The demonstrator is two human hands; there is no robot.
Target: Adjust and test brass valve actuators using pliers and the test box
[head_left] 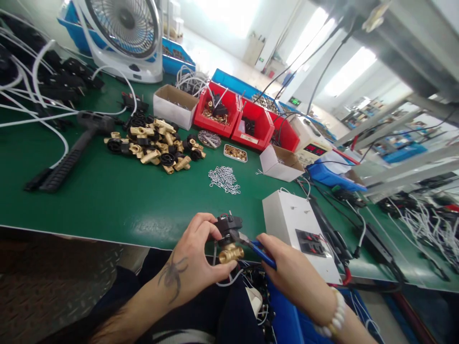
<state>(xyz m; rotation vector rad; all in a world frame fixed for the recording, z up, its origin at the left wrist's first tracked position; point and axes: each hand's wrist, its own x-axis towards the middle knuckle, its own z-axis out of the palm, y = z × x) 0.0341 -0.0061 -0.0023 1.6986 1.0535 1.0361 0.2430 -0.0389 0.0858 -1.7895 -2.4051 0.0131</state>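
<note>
Workshop, small-parts assembly: green workbench (pixel 172 193); red parts bins (pixel 211 126) and instrument (pixel 304 136) with lit red readout along far edge; hammer (pixel 73 155) and heaped brass fittings (pixel 150 156) toward left end; blue-handled pliers (pixel 264 255) over near edge.

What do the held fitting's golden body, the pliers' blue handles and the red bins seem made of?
Golden body: likely brass, given its yellow metallic sheen. Blue handles: probably plastic or rubber, smooth and evenly coloured. Red bins: apparently moulded plastic, from their uniform glossy colour.
</note>
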